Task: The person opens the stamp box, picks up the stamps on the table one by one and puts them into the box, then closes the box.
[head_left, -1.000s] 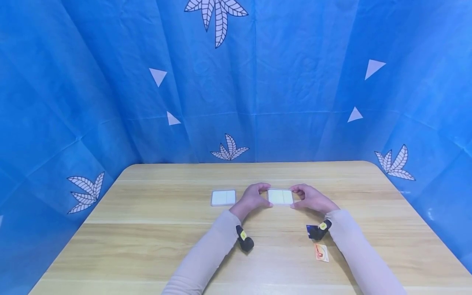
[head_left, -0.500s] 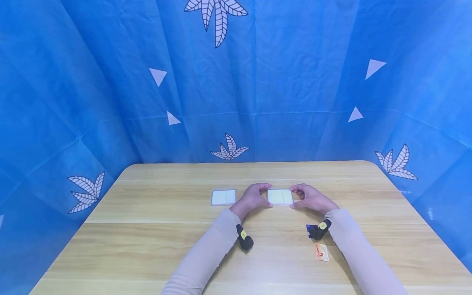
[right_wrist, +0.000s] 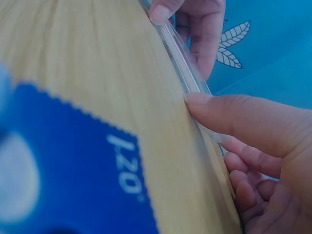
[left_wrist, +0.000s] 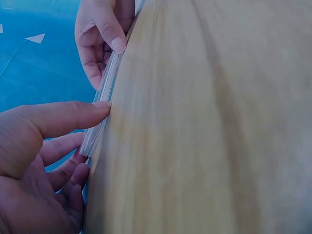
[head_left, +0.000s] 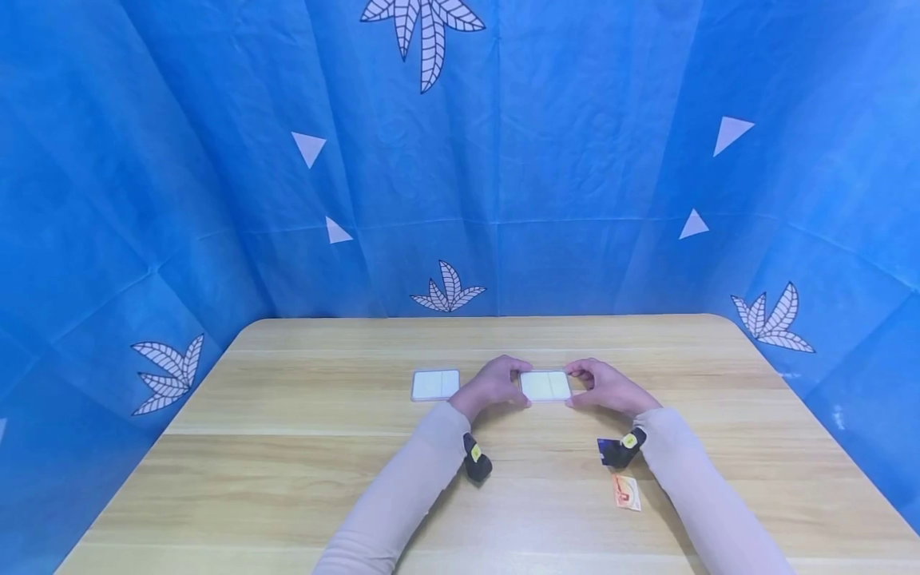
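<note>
In the head view a flat clear plastic case (head_left: 545,386) with a white, two-part inside lies toward the back of the table. My left hand (head_left: 496,383) grips its left end, thumb on the near edge and fingers at the far edge. At the other end, my right hand (head_left: 607,390) holds it the same way. Seen edge-on in the left wrist view, the case (left_wrist: 104,109) shows thin clear layers. The right wrist view has the thumb against the case's near edge (right_wrist: 183,63), with the other fingers curled behind it.
A second clear case (head_left: 435,385) with a white inside lies left of my left hand. Near my right wrist are a blue postage stamp (right_wrist: 83,161) marked 1.20, partly covered by the wrist camera, and an orange-red stamp (head_left: 627,493). Blue curtain (head_left: 575,160) surrounds the table.
The case and my left hand have shifted very slightly, the case a touch toward the left and nearer. My right hand, the other case and both stamps stay put.
</note>
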`<state>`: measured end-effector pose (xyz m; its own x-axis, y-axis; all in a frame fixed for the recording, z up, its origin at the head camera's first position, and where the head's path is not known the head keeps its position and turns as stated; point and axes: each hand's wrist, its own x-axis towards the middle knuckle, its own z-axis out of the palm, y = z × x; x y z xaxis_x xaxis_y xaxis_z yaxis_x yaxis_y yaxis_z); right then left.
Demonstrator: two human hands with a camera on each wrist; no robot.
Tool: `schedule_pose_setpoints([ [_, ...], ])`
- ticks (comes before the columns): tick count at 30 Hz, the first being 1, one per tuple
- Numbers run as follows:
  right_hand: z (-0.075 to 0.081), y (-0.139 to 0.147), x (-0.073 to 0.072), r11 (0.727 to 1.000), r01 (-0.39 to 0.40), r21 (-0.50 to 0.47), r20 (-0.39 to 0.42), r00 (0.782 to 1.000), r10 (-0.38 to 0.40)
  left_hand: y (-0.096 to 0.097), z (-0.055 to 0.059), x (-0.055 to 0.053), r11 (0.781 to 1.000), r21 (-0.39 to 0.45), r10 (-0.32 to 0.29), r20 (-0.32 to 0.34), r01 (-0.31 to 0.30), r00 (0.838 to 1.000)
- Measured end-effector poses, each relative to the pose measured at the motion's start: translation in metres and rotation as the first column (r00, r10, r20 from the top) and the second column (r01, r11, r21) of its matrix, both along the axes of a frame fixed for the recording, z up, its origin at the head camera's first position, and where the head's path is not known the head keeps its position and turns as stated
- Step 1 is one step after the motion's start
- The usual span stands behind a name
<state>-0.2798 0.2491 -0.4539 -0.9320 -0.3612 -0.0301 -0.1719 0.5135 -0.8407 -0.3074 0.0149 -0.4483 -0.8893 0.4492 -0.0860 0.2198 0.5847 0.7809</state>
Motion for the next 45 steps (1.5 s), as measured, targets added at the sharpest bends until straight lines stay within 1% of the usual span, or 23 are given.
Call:
schedule_pose_setpoints([
  [4, 0.0005, 0.0010, 0.0018, 1.000, 0.005, -0.009, 0.019, 1.000, -0.005, 0.0019, 0.0016, 0.0010, 1.000, 0.001, -0.008, 0.000, 0.008, 1.000],
  [8, -0.0004, 0.0005, 0.0018, 1.000, 0.004, -0.021, 0.017, 1.000, -0.004, 0.0044, 0.0026, 0.0025, 1.000, -0.020, -0.014, -0.036, 0.013, 0.999],
  [11, -0.0001, -0.0004, 0.0020, 1.000, 0.002, -0.023, 0.005, 1.000, -0.002, 0.0059, 0.0031, 0.0034, 1.000, -0.020, -0.008, -0.051, 0.007, 0.999],
  [15, 0.0008, -0.0007, 0.0024, 1.000, 0.005, -0.018, -0.005, 1.000, -0.005, 0.0070, 0.0033, 0.0039, 1.000, 0.006, 0.000, -0.044, 0.000, 0.999],
  [21, 0.0010, -0.0009, 0.0027, 1.000, 0.001, -0.013, -0.011, 1.000, -0.001, 0.0080, 0.0016, 0.0030, 1.000, 0.010, -0.012, -0.042, 0.012, 0.999],
  [28, -0.0016, -0.0010, 0.0000, 1.000, 0.010, 0.015, -0.012, 1.000, -0.010, 0.0088, 0.0036, 0.0040, 0.999, -0.050, -0.011, -0.077, 0.007, 0.997],
  [35, -0.0017, -0.0006, -0.0012, 1.000, 0.006, 0.019, -0.012, 1.000, -0.006, 0.0084, 0.0051, 0.0043, 0.995, -0.104, -0.027, -0.160, 0.010, 0.987],
  [37, -0.0019, -0.0005, -0.0012, 1.000, 0.009, 0.015, -0.010, 1.000, -0.009, 0.0080, 0.0047, 0.0041, 0.993, -0.118, -0.033, -0.170, 0.013, 0.985],
  [39, -0.0019, -0.0001, -0.0005, 1.000, 0.010, 0.019, -0.013, 1.000, -0.010, 0.0077, 0.0043, 0.0038, 0.993, -0.113, -0.039, -0.168, 0.020, 0.985],
  [45, -0.0026, -0.0007, 0.0017, 1.000, 0.014, 0.019, -0.011, 1.000, -0.014, 0.0071, 0.0038, 0.0030, 0.993, -0.114, -0.055, -0.134, 0.040, 0.990],
])
